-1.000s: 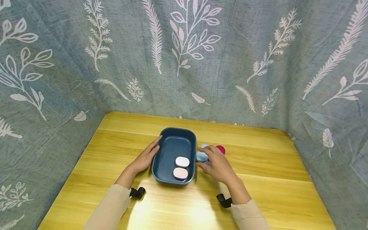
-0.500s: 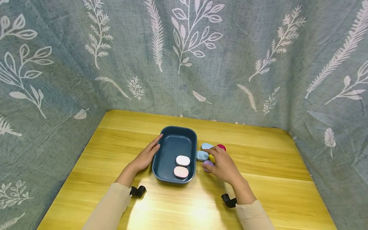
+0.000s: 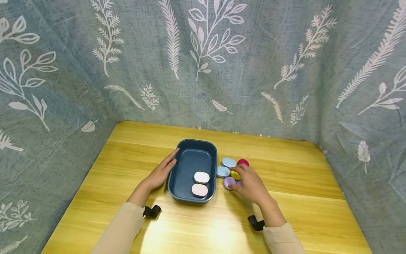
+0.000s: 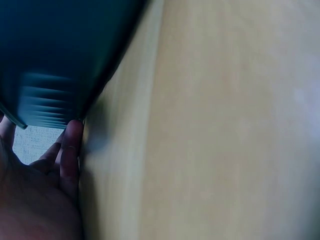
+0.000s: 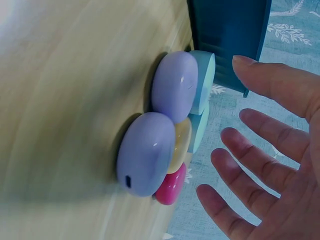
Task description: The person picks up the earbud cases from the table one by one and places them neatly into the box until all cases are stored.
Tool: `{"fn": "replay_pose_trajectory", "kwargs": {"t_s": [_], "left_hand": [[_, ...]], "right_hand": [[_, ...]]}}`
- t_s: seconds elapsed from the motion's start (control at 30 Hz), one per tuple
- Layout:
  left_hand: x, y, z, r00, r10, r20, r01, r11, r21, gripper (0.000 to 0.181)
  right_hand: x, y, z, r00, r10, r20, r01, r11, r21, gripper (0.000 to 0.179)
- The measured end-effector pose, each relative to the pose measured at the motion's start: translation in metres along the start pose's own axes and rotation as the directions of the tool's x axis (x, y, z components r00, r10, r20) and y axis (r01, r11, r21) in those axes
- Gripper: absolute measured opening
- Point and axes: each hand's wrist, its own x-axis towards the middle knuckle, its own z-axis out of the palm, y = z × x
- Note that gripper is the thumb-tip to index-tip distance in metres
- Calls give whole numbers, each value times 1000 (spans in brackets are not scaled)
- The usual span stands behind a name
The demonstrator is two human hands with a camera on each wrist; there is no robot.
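My left hand point(image 3: 159, 174) lies along the left wall of a dark blue rectangular tray point(image 3: 187, 198), fingers straight against it. Inside the tray are a white oval case point(image 3: 201, 177) and a pale pink one point(image 3: 200, 190). My right hand point(image 3: 251, 186) hovers over a cluster of small rounded cases just right of the tray, its fingers spread and holding nothing. The cluster has light blue ovals point(image 3: 229, 162), a yellow piece point(image 3: 235, 175), a crimson one point(image 3: 243, 163) and purple ones point(image 5: 146, 154). A dark slot shows on the nearer purple case in the right wrist view.
Yellowish wood-grain table point(image 3: 285, 169) surrounds the tray. A grey-blue curtain point(image 3: 247, 91) with white leaf prints stands behind and at both sides. Black mounts point(image 3: 256, 223) sit at my wrists.
From beside the tray's right wall, my right hand has moved rightward, uncovering light blue, yellow and purple cases. My left hand stays at the tray.
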Motion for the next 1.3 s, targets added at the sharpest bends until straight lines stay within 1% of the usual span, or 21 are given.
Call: {"fn": "replay_pose_trajectory", "kwargs": {"t_s": [0.13,0.37,0.53,0.77,0.87,1.03,1.13,1.3], "left_hand": [[1,-2,0,1000,-8,4,8,1000,-12,51],[3,-6,1,1000,-12,18,13,998,-53,48],[2,-4,0,1000,-10,13,11,999,-47,49],[2,-2,0,1000,16,10,-15,998,-57,52],[2,-2,0,1000,16,7,-15,999,-49,51],[2,-1,0,1000,-3,4,3,999,-37,51],[0,1,0,1000,-13,9,13,999,-34,50],[-4,13,-2,999,-24,33,26,998,-50,50]], "right_hand": [[-2,5,2,1000,19,3,-19,1000,-11,59],[-6,12,4,999,33,-11,-33,999,-25,51],[-7,15,6,999,50,-7,-50,998,-28,51],[-8,17,8,997,80,2,-80,996,-32,51],[-9,18,8,996,92,1,-92,995,-30,50],[-10,19,8,995,100,6,-100,995,-30,47],[-11,20,9,995,99,4,-98,995,-26,43],[-12,22,10,995,96,-2,-96,995,-26,40]]}}
